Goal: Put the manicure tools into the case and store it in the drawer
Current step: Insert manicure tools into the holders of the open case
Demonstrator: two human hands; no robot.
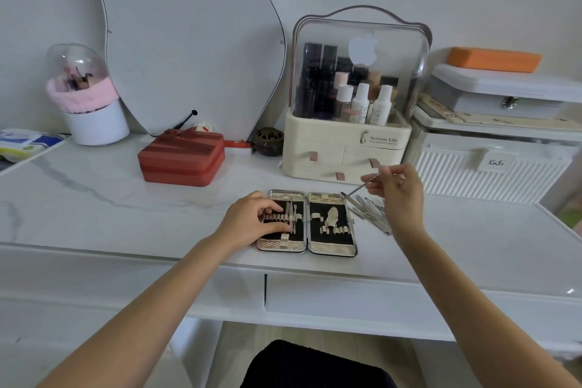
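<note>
Right hand (397, 195) fingers pinch 1 tool (359, 189); left hand (252, 224) seemingly presses the case (332, 224).

Plenty of bare white marble tabletop (94, 198) along the front-left edge; the back edge is crowded by the red zipped case (182, 156) and cream cosmetics organiser (346, 148).

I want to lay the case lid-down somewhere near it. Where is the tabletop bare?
Bare marble lies left of the open case, in front of the red zip box, out to the table edge. Right of the case is crowded by the loose tools; the organizer blocks behind.
</note>
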